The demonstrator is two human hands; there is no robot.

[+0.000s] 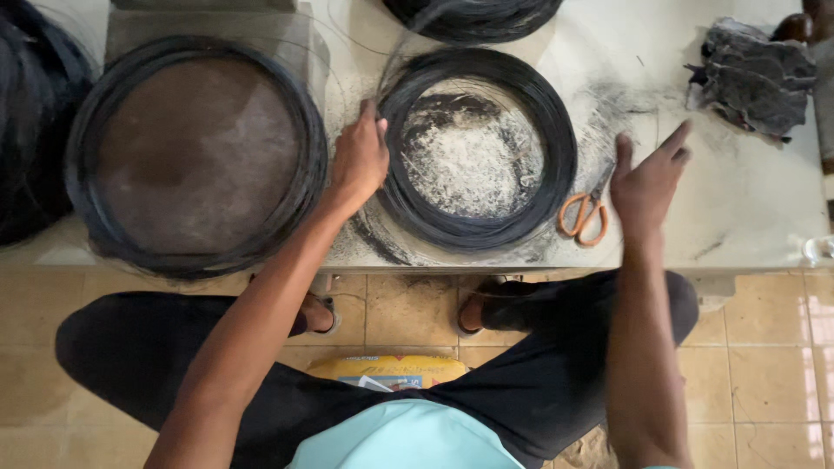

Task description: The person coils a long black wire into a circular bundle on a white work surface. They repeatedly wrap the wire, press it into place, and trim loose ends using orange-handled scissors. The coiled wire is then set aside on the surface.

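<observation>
A: Head view. Left hand (pixel 359 162) closed on the left edge of the middle coil of thin black wire (pixel 479 148), fingers curled and pressed together over the strands, at about 9 o'clock of the coil.

B: And the coil itself?

A: Lying flat on the pale table (pixel 747 200), near the centre of the picture, with black dust inside the ring and around it.

B: Right hand?

A: Right hand (pixel 645 184) raised above the table at 3 o'clock from the coil, fingers spread apart, holding nothing. Orange-handled scissors (pixel 587 211) just beside, at 9 o'clock from the hand, lying on the table between hand and coil.

B: Other things?

A: Bigger black coil (pixel 195 156) at 9 o'clock, around a brown round plate. One more coil (pixel 473 17) at 12 o'clock, cut off by the frame. Dark crumpled rag (pixel 754 78) at 2 o'clock, well apart. Tiled floor (pixel 764 365) below, at 6 o'clock.
</observation>
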